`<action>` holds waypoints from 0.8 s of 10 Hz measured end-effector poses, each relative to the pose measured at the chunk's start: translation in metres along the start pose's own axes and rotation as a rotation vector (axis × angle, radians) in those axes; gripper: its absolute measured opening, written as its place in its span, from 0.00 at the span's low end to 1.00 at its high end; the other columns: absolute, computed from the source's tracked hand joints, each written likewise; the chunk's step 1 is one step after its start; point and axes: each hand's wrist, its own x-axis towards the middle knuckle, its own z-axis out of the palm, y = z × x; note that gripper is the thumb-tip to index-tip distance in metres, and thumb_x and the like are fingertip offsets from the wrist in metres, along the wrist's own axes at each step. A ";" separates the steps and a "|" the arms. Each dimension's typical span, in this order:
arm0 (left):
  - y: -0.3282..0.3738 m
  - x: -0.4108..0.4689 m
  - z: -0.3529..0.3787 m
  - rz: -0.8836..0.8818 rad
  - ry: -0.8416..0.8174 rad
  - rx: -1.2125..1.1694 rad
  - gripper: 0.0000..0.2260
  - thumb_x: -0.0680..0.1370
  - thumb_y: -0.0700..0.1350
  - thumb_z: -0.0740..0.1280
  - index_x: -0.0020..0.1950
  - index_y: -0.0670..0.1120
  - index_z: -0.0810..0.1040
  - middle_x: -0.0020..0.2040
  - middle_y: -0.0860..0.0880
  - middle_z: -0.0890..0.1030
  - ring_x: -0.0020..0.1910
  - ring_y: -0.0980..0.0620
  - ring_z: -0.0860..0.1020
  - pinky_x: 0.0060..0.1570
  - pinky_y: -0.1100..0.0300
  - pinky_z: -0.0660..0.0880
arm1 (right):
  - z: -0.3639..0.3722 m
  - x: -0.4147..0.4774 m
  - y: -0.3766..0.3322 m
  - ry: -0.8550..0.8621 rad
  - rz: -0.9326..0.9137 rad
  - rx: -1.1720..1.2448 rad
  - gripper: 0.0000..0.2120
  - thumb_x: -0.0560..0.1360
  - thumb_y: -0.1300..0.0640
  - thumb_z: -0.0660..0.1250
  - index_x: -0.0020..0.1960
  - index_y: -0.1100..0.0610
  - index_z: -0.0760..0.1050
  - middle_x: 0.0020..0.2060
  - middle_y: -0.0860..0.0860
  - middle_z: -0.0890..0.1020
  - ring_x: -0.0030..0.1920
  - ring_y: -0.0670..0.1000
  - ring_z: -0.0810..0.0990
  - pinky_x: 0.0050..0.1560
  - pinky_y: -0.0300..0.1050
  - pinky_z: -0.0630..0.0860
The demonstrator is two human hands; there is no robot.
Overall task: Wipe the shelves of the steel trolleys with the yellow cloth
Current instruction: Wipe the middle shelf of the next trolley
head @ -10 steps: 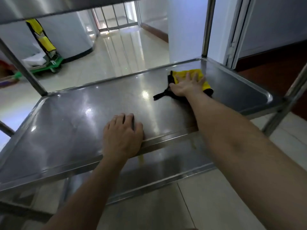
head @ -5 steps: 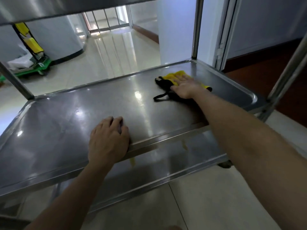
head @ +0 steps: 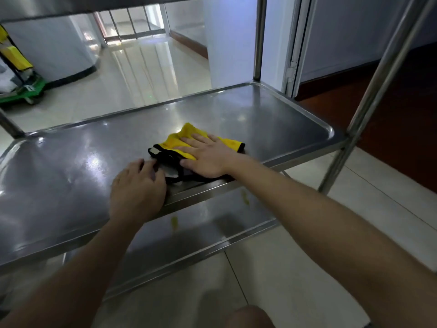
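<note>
Although the yellow cloth (head: 189, 139) is carrying a small pale tag (head: 155, 151) at its black-trimmed left corner, the tag is too blurred for any writing to be read, and no brand is showing anywhere else in the head view. The cloth is lying on the middle shelf (head: 272, 119) of the steel trolley, near the shelf's front edge and a little right of its centre. The right hand (head: 208, 157) is pressing flat on top of it, palm down with the fingers spread wide and not curled around anything. The left hand (head: 138, 188) is resting at the front lip of the same shelf, fingers loosely bent, with its fingertips touching the black edge of the cloth; whether it is actually pinching that edge cannot be told.

The shelf is shining, reflecting pale streaks of light, and its raised rim is running round rounded corners. A lower shelf (head: 236, 223) is sitting beneath it, showing two small yellowish marks (head: 244, 197). Steel posts (head: 259, 39) are rising at the corners. Beyond the trolley, a glossy pale tiled floor (head: 142, 67) is stretching toward a barred gate, a green cart (head: 28, 87) with yellow parts is standing at the far left, and dark reddish flooring (head: 390, 114) is lying to the right beside a white door frame.
</note>
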 end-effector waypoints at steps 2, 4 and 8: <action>-0.002 0.000 0.003 0.008 0.056 -0.105 0.30 0.84 0.56 0.45 0.82 0.46 0.68 0.80 0.42 0.70 0.79 0.40 0.67 0.78 0.41 0.66 | -0.034 -0.072 0.173 0.067 0.440 -0.014 0.31 0.88 0.39 0.50 0.88 0.43 0.47 0.87 0.48 0.47 0.87 0.52 0.44 0.85 0.59 0.45; -0.001 0.003 0.008 0.020 0.114 -0.151 0.36 0.82 0.61 0.41 0.80 0.46 0.70 0.78 0.40 0.73 0.78 0.40 0.69 0.79 0.41 0.66 | -0.027 -0.092 0.168 0.139 0.749 -0.004 0.32 0.86 0.36 0.47 0.88 0.43 0.46 0.87 0.50 0.45 0.87 0.58 0.44 0.84 0.65 0.42; 0.000 -0.006 0.000 -0.027 0.039 -0.128 0.27 0.86 0.52 0.47 0.82 0.45 0.68 0.80 0.41 0.69 0.80 0.38 0.66 0.78 0.40 0.64 | -0.016 -0.043 0.051 0.039 0.055 0.027 0.29 0.87 0.38 0.54 0.86 0.39 0.53 0.87 0.46 0.49 0.87 0.49 0.45 0.85 0.54 0.44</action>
